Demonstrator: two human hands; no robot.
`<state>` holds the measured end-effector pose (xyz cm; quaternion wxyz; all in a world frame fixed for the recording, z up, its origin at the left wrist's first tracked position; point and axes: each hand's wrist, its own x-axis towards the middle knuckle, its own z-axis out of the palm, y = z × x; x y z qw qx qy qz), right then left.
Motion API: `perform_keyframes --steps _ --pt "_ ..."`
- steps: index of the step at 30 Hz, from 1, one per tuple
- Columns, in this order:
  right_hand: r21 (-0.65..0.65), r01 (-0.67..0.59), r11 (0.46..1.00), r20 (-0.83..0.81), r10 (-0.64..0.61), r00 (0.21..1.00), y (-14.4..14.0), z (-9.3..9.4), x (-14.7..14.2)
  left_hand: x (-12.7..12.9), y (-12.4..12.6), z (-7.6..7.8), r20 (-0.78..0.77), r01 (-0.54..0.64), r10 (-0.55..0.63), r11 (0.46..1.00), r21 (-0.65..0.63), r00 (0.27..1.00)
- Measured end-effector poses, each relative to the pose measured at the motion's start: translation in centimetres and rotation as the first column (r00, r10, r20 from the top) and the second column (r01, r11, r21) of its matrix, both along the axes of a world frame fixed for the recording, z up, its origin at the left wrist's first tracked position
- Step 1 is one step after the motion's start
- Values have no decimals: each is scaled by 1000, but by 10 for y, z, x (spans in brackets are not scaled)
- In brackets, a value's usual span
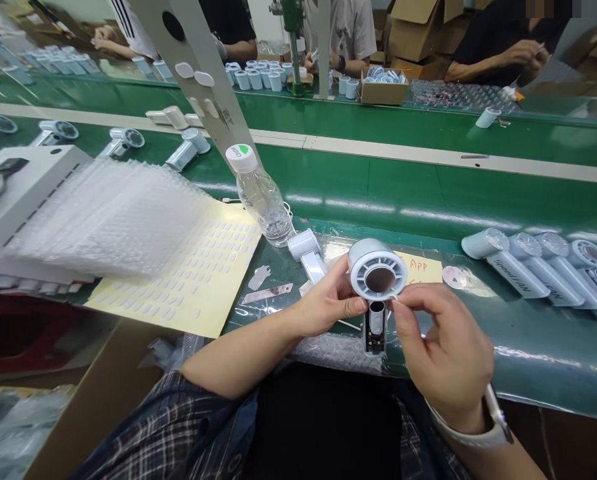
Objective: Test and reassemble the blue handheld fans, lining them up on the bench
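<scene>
My left hand [335, 300] is wrapped round a light-blue handheld fan [361, 252]. Its round slotted head faces me, and below it the handle is uncovered, with a circuit board and a grey cylinder showing inside. At the lower right of the head's rim, my right hand [441, 333] pinches with thumb and forefinger. A tiny whitish bit shows at those fingertips, too small to name. Just left of the held fan lies another light-blue fan [305, 250]. Behind the fan is a yellow card [421, 268] with red handwriting, partly hidden.
A plastic bottle [263, 197] stands by a slanted metal post [203, 80]. To the left lie a yellow sticker sheet [218, 287], bubble wrap [113, 213] and a flat blade [267, 294]. Several fans [518, 267] lie at right. Co-workers sit across the green conveyor belt [358, 180].
</scene>
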<state>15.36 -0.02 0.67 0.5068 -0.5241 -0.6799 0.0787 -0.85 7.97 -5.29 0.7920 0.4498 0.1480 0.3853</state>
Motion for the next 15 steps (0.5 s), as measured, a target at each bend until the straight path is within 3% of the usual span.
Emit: perform_keyframes --steps 3,5,8,15 --pt "-38 -132 990 -320 113 941 -3 -2 4 -3 -1 2 40 82 -81 996 -24 996" --pt "25 -119 993 -431 118 895 -5 -6 6 -4 -1 4 92 144 -141 989 -24 986" --pt "75 -34 997 -443 64 894 -7 -12 8 -5 -1 6 135 192 -190 981 3 972" --pt "68 -25 997 -446 53 893 -7 -16 8 -4 1 5 114 223 -225 974 27 968"
